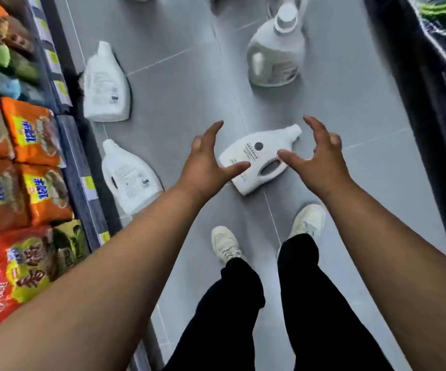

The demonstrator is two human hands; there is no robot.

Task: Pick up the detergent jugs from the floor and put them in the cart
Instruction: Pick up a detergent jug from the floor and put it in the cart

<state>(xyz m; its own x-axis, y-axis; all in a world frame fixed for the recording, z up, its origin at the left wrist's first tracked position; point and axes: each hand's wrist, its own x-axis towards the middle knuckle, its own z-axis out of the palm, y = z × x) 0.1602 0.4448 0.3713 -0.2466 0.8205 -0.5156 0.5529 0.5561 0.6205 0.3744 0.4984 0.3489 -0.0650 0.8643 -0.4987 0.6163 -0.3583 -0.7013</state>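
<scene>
Four detergent jugs on the grey tile floor. Nearest white jug (254, 160) — lying flat, label up, cap toward upper right, cut-out handle at lower edge. Second white jug (129, 175) lying on its side by the shelf base, cap pointing away. Third white jug (105, 87) beyond it, same pose. Translucent greyish jug (276, 52) — upright, white cap, farthest off.

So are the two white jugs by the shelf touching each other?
Apart. The head view shows bare floor between the upper jug and the lower jug.
</scene>
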